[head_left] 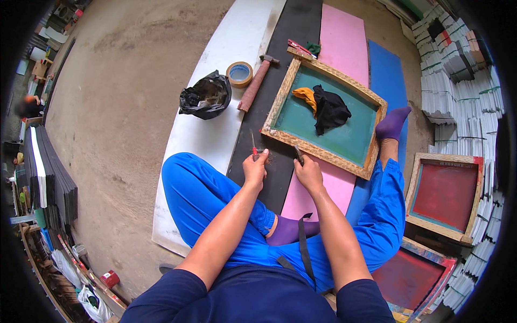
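Observation:
My left hand (255,168) is closed around a red-handled screwdriver (254,152), its thin shaft pointing away from me. In my right hand (309,173) is a short dark tool (298,154); its kind is not clear. Both hands are just off the near left edge of a wooden screen frame (326,155) with green mesh (353,137). A black cloth (330,109) and an orange cloth (306,98) lie bunched on the mesh. Small dark debris (270,158) is scattered between my hands. Past the left hand lies a hammer (255,90) with a wrapped handle.
A brown tape roll (239,74) and a black plastic bag (205,97) rest on the white sheet (180,132). Black, pink (343,32) and blue sheets lie alongside. Two red-meshed frames (446,194) stand at right near stacked white bundles (463,91). My purple-socked foot (393,123) is beside the frame.

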Motion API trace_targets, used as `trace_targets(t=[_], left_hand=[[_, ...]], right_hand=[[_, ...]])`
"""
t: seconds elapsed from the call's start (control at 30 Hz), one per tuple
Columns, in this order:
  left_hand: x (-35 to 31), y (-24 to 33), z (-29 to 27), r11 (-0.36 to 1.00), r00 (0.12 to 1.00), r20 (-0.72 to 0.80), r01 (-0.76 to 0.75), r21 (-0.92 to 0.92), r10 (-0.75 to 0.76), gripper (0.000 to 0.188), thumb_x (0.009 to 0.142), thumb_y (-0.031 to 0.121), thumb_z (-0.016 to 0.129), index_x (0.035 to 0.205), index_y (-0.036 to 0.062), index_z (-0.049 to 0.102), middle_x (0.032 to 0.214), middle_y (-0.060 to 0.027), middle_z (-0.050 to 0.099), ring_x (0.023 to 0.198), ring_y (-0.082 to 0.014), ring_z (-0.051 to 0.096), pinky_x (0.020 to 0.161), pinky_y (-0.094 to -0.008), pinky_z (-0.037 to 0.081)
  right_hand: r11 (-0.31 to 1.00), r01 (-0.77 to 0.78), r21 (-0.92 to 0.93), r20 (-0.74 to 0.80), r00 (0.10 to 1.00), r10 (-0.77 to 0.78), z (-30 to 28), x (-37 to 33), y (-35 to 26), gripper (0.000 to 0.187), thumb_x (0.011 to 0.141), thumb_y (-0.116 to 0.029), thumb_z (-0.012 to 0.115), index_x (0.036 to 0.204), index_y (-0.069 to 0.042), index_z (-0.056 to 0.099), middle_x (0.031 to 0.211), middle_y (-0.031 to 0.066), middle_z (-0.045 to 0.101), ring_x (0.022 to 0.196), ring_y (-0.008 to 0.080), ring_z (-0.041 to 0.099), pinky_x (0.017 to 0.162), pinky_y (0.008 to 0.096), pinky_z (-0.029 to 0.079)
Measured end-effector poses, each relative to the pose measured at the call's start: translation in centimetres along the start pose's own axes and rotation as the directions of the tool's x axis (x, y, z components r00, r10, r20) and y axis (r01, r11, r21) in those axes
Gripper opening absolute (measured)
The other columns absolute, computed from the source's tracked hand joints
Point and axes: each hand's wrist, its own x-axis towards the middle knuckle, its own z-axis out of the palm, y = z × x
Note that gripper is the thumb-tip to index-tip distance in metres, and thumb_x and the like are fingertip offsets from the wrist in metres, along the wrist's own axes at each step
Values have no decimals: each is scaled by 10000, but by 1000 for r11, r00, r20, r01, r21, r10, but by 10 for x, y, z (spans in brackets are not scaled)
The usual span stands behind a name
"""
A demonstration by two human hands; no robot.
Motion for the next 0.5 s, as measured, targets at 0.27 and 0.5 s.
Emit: trace_targets(t=[0.27, 0.5], left_hand=[[-7, 3, -7, 985, 970, 239, 88, -147, -51, 284, 929, 278, 680, 1093, 47, 659, 880, -45, 650, 415, -72, 458, 371, -230, 340], [2, -2, -21, 958, 973, 230, 96, -271, -32, 246, 946, 252, 653, 1089, 51, 656, 856, -25, 621, 422, -76, 463, 369, -241, 360]], right_hand=[[975, 90, 202, 222, 966, -135, 18, -26, -26, 302, 896, -318, 626, 1006, -40, 670, 796, 233, 674, 798, 409, 668, 718, 474, 518], [876, -184, 447, 569, 813, -120, 22, -17, -36, 254, 944, -256, 620, 983, -7, 652, 686, 90, 659, 549, 173, 648, 489, 314, 506]])
